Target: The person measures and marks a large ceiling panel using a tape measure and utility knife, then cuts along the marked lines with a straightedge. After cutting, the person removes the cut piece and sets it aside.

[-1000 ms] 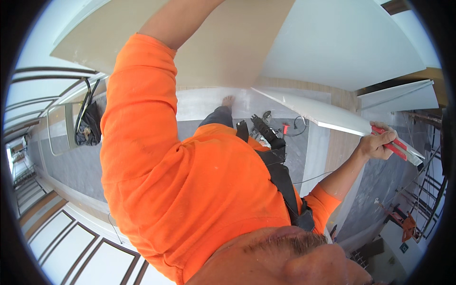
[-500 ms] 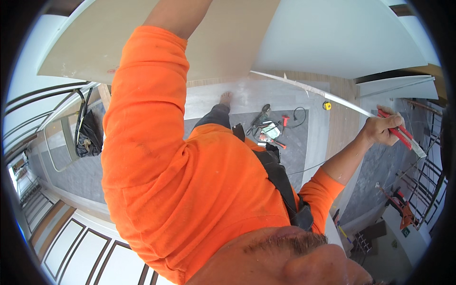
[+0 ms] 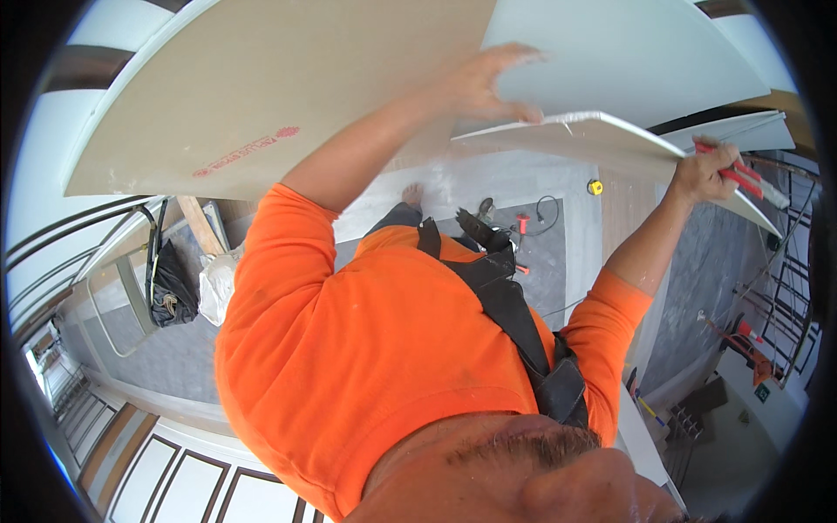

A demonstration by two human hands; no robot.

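Note:
My left hand (image 3: 497, 85) is raised in front, fingers spread and slightly blurred. It is close to the top edge of a plasterboard piece (image 3: 623, 146), and contact cannot be made out. That piece has a white edge with a ragged paper fringe. At the right, my right hand (image 3: 704, 174) is closed around a red tool with a pale, flat, blade-like end (image 3: 772, 193), its exact kind unclear. The same hand is against the edge of the board piece. A large beige plasterboard sheet (image 3: 288, 96) with a red print stands in front on the left.
A pale panel (image 3: 628, 61) stands behind the board piece. On the floor are a yellow tape measure (image 3: 595, 187), a red-handled tool (image 3: 522, 223) and a cable. At left are a black bag (image 3: 173, 292), a white sack (image 3: 218, 286) and metal rails. Racks (image 3: 789, 261) stand at right.
My left hand has come down into view from above the frame. The board piece at right has tilted, showing its beige face. My right hand has risen slightly.

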